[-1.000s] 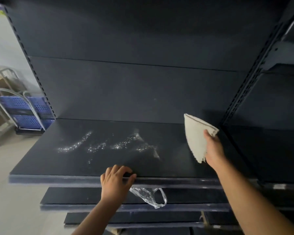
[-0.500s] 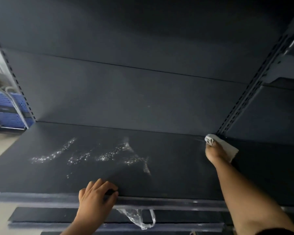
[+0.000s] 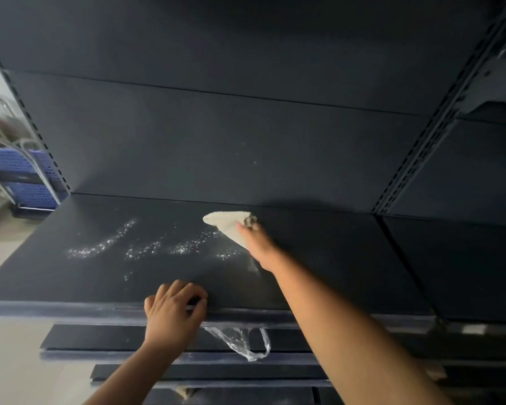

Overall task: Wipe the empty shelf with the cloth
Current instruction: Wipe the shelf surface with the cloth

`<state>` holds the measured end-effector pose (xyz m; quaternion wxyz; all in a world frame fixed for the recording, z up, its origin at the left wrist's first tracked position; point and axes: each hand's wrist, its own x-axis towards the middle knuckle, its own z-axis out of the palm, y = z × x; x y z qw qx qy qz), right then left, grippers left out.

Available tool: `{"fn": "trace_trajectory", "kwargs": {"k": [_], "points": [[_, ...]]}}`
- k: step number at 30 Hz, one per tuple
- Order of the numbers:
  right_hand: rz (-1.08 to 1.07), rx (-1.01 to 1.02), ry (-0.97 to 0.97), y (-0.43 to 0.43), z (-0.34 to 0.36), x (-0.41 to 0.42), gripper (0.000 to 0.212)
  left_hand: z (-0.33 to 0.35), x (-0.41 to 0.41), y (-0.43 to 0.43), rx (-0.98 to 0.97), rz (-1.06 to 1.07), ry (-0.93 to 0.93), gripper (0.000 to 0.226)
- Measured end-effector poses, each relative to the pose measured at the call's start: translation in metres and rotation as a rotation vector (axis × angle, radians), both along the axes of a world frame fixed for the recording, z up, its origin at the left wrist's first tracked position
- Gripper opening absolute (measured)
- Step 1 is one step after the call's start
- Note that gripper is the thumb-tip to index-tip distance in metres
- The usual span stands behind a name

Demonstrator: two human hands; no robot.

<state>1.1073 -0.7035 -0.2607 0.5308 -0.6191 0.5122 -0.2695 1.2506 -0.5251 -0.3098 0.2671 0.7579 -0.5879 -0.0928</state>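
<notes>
A dark empty shelf (image 3: pixel 319 258) fills the middle of the view, with streaks of white powder (image 3: pixel 146 244) across its left half. My right hand (image 3: pixel 257 241) presses a pale folded cloth (image 3: pixel 228 223) flat onto the shelf near its back edge, at the right end of the powder. My left hand (image 3: pixel 173 311) grips the shelf's front lip, with a clear plastic bag (image 3: pixel 240 343) hanging just beside and below it.
A dark back panel (image 3: pixel 246 147) rises behind the shelf. A slotted upright (image 3: pixel 421 147) divides it from the neighbouring bay on the right. Lower shelves (image 3: pixel 129 337) step out beneath. Blue crates on a metal trolley (image 3: pixel 27 176) stand on the floor at left.
My right hand has lowered the cloth onto the shelf at the back right corner and then swept it leftward along the back edge to the powder. My left hand stays on the lip.
</notes>
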Motion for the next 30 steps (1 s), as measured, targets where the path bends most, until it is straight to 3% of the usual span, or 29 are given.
{"fn": "trace_trajectory", "kwargs": {"k": [2,5,8,10,13,16,18,22,25,28,30], "points": [[-0.292,0.087,-0.253,0.010,0.009,-0.016,0.032,0.004,0.001,0.000,0.045,-0.028,0.007,0.029],[-0.649,0.160,-0.557,0.028,0.033,-0.073,0.018,0.013,0.003,0.001,0.085,-0.052,0.002,0.016],[-0.786,-0.034,-0.569,0.049,0.057,-0.128,0.014,0.015,0.017,0.004,0.071,-0.148,-0.053,0.024],[-0.807,-0.224,-0.245,0.062,0.063,-0.150,0.027,0.010,0.034,0.009,0.012,-0.181,-0.070,0.033],[-0.602,-0.379,0.519,0.077,0.025,-0.167,0.040,0.003,0.061,0.018,-0.060,-0.189,-0.064,0.027],[-0.296,-0.222,1.060,0.096,-0.026,-0.137,0.052,0.000,0.086,0.022,-0.141,-0.269,0.007,0.024],[-0.220,-0.133,1.142,0.105,-0.036,-0.083,0.058,0.000,0.104,0.024,-0.175,-0.300,-0.011,0.028],[-0.075,-0.341,0.823,0.122,-0.021,0.061,0.040,-0.002,0.141,0.033,-0.216,-0.249,-0.047,0.020],[0.065,-0.249,0.481,0.145,-0.001,0.157,0.036,-0.005,0.175,0.043,-0.175,-0.122,-0.033,0.024],[-0.083,-0.050,0.029,0.154,0.014,0.198,0.039,-0.004,0.205,0.052,-0.135,-0.074,-0.034,0.033],[-0.278,0.035,-0.318,0.149,0.019,0.190,0.025,-0.002,0.217,0.052,-0.117,-0.127,-0.003,0.029]]}}
